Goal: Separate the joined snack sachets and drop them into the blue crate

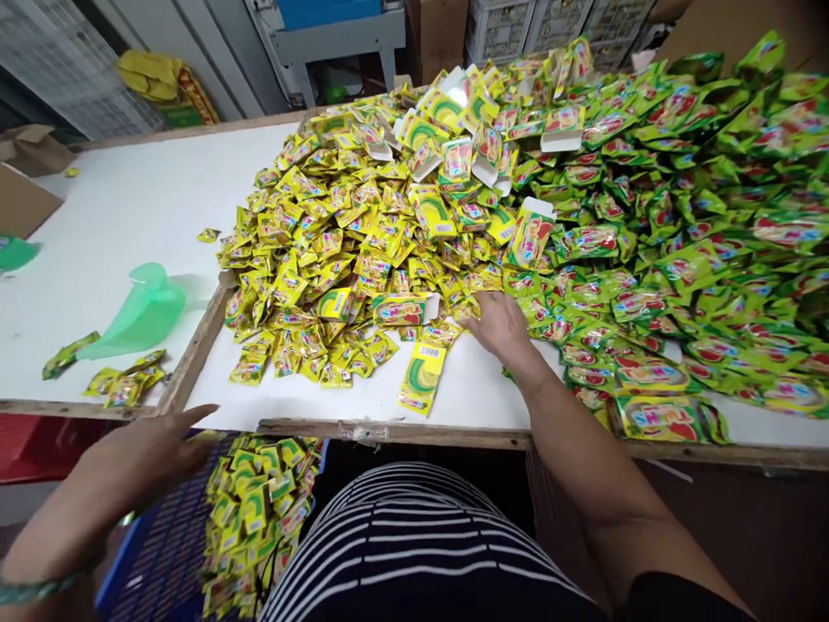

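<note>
My right hand reaches to the front of a heap of small yellow packets, where they meet the green packets. Its fingers are curled in at the packets, and the fingertips are partly hidden, so I cannot make out what they hold. Left of this hand, a flat yellow box lies on the white table. Another small box with an open flap rests on the heap. My left hand, open with fingers stretched, hovers by the table's front edge above a blue basket.
Yellow boxes fill part of the basket below. A wooden divider splits the table. On its left lie a green plastic scoop and a few packets. White crates stand behind the table.
</note>
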Motion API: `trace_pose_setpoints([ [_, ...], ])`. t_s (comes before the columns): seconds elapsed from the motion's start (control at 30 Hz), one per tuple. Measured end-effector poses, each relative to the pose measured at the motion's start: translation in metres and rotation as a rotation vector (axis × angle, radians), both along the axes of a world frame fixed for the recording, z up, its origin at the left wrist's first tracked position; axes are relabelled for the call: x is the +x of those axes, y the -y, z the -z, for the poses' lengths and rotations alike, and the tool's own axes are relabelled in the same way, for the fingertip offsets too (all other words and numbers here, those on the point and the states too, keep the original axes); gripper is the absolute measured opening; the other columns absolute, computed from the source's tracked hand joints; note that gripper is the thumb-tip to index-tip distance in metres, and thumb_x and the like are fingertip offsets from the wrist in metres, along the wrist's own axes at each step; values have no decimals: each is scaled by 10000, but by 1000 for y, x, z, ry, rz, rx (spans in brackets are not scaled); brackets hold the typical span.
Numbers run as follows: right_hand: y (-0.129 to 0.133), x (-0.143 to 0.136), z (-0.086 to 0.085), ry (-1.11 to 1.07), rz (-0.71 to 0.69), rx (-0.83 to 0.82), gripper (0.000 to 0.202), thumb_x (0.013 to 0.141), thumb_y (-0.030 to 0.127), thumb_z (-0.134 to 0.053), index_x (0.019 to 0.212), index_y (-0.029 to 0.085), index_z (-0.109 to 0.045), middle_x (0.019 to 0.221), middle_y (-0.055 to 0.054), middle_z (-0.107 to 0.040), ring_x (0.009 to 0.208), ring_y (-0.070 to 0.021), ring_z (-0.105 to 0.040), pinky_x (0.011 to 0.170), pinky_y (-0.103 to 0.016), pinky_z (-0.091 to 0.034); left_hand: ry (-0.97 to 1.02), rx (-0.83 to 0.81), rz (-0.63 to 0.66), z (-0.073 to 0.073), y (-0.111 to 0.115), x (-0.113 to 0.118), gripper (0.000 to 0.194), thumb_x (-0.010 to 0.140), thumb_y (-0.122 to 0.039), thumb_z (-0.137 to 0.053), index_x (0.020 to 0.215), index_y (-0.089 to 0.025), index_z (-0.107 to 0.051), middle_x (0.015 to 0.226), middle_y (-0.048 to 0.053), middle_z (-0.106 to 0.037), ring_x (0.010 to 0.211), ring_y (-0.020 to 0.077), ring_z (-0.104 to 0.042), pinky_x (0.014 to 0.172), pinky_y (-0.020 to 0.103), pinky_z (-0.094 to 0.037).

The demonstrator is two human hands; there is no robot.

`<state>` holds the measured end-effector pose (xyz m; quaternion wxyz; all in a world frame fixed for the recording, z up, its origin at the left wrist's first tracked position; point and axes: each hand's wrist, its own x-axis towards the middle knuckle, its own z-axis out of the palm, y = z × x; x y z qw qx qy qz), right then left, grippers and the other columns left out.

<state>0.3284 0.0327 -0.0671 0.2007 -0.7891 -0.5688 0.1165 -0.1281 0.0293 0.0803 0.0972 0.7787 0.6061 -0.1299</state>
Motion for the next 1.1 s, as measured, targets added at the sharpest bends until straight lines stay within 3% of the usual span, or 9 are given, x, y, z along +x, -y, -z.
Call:
trace_pose_setpoints([
  [0.07,-1,-7,0,48,1,-62,419,739,251,-729,1126,126,-632,1081,-210,-674,1043,-348,-602,851,-410,-459,-133,-21,2,3,8,22,461,818,-521,-447,1046,-201,-688,710,59,-727,679,284,-665,639,344,-460],
  [0.17,-1,-11,-2,8,1,-110,378,770,242,-695,1127,138,-629,1057,-192,-683,1000,-331,-624,837,-397,-466,42,-1,27,20,22,101,489,866,-565,-425,1011,-166,-666,778,95,-720,692,258,-666,622,306,-452],
  [0.23,1,-8,-5,-38,-33,-60,314,796,252,-659,1094,154,-643,1069,-169,-682,1011,-319,-621,855,-399,-464,153,17,66,37,29,157,470,882,-563,-448,922,-146,-662,799,120,-705,703,246,-661,612,297,-451],
  [0.33,10,-2,-7,-173,-80,99,261,814,305,-626,1039,176,-652,1040,-130,-687,984,-295,-622,869,-406,-464,282,95,219,60,28,213,463,887,-440,-533,1189,-91,-572,1029,184,-675,861,269,-661,704,329,-487],
  [0.5,37,2,3,-654,-4,216,394,712,459,-707,999,216,-589,836,-24,-678,652,-183,-600,666,-349,-501,318,169,815,80,2,230,531,829,-6,-472,1300,-241,-536,1485,137,-415,1295,289,-463,991,414,-419],
  [0.7,40,-2,13,-1034,136,442,488,591,477,-792,921,223,-537,810,-11,-654,732,-167,-622,710,-321,-528,382,-67,1115,98,-18,227,476,754,-48,-601,1171,-272,-651,1445,43,-509,1440,309,-284,1150,473,-244],
  [0.77,39,1,11,-986,164,488,446,613,465,-785,903,218,-553,779,-6,-631,733,-165,-609,709,-316,-522,486,-147,1061,102,-18,230,354,790,-120,-598,1123,-218,-670,1280,83,-638,1365,295,-409,1093,413,-339],
  [0.9,43,10,6,-940,198,622,400,692,479,-727,960,225,-573,839,-19,-618,786,-173,-597,749,-325,-512,712,-220,563,108,-17,243,395,838,-350,-599,1192,-176,-620,814,64,-703,791,221,-643,712,301,-480],
  [1.1,48,6,-4,-915,24,512,320,695,456,-745,901,242,-627,732,11,-558,709,-156,-535,668,-291,-470,1212,-471,252,116,-22,262,357,735,-407,-715,986,-155,-690,897,63,-703,758,174,-607,657,256,-453],
])
